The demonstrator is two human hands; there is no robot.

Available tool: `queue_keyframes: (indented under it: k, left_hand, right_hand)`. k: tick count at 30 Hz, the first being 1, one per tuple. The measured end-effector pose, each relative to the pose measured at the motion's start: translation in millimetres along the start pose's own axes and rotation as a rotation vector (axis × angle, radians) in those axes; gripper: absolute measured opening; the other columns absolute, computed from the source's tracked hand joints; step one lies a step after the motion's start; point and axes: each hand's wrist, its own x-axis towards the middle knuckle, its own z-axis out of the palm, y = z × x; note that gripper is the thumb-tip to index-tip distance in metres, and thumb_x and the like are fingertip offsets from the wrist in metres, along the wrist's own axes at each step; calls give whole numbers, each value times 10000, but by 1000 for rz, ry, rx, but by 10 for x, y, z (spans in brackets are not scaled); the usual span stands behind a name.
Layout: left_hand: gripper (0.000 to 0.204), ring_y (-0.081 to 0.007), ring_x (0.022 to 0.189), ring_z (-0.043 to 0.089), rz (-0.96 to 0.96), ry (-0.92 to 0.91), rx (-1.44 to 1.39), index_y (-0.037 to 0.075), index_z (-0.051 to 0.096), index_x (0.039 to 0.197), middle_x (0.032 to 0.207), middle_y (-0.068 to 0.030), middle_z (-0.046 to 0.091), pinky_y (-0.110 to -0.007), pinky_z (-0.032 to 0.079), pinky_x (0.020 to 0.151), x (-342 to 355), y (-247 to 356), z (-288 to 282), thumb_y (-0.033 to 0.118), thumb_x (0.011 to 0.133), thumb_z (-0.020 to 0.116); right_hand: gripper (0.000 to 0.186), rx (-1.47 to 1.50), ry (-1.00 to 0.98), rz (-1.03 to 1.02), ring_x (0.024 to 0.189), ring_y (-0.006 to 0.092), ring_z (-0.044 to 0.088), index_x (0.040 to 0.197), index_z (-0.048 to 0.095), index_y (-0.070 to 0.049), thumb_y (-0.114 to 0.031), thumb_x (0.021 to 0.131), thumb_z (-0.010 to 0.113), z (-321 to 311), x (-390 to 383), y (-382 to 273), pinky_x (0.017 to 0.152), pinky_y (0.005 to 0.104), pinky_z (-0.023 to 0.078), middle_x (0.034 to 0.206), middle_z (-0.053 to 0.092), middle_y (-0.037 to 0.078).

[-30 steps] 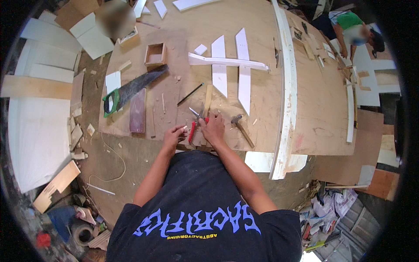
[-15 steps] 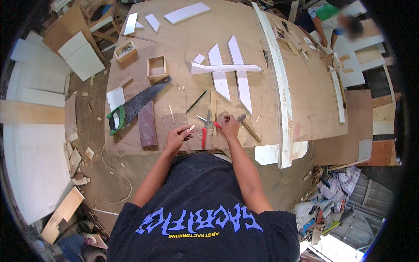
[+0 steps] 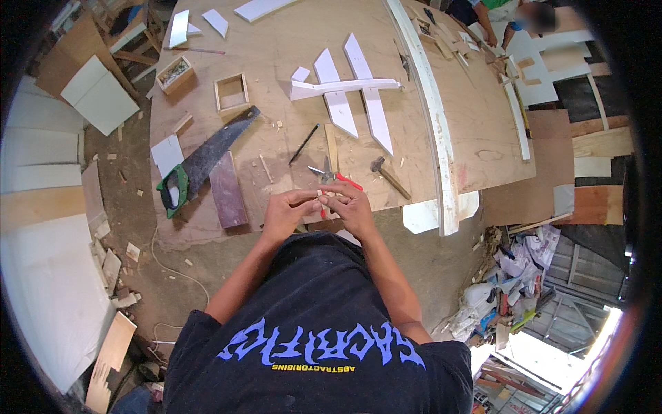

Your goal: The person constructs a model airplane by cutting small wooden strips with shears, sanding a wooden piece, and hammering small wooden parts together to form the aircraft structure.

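Observation:
My left hand (image 3: 286, 210) and my right hand (image 3: 352, 207) meet at the table's near edge, fingertips together. Between them is a small whitish piece (image 3: 319, 195), pinched and mostly hidden by the fingers. Just beyond lies an opened red-handled tool with metal blades (image 3: 329, 177), which looks like scissors or snips; my fingers partly cover it. A narrow wood strip (image 3: 332, 148) points away from it. To the right rests a hammer (image 3: 390, 178); a dark pencil-like stick (image 3: 304, 143) lies farther left.
A green-handled handsaw (image 3: 210, 148) and a purplish block (image 3: 228, 190) lie to the left. White crossed slats (image 3: 369, 96) occupy the far middle. A long white board (image 3: 431, 103) crosses the table (image 3: 483, 131) at right. Another person's hand (image 3: 490, 38) is at the far right.
My right hand has left the red-handled tool and moved left to join my left hand at the small whitish piece. The whole view has shifted somewhat.

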Motion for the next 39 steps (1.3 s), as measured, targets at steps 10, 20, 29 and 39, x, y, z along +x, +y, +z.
queue_keyframes:
  k: [10,20,29,39]
  left_hand:
    - [231,-136,982,717,-95,20,-206,-27,775,1135,1066,-94,783,-282,570,898,11,195,48,57,920,778]
    - [205,-142,946,727,151,197,90,-37,768,1092,1070,-117,784,-276,582,872,53,291,490,-30,887,771]
    - [125,-154,929,733,144,291,-45,-21,753,1032,1056,-122,774,-287,600,860,219,310,1439,-34,908,758]
    - [67,-190,972,729,144,456,-385,-13,703,988,1053,-123,750,-312,600,907,345,-16,2184,-57,939,716]
  right_hand:
    - [259,15,20,3,875,103,686,1202,748,-18,-95,955,764,-108,-21,-18,740,251,551,1087,739,43]
    - [304,131,0,-26,926,112,715,1217,731,-4,-61,923,786,-523,-48,-185,777,267,590,1212,714,84]
    - [340,-383,318,-656,884,183,733,1110,803,-78,25,786,813,-1107,-123,-305,796,285,589,1111,721,106]
    - [273,-148,119,-344,939,208,720,1077,825,-95,-7,820,799,-1733,-184,-2,828,311,569,1048,731,107]
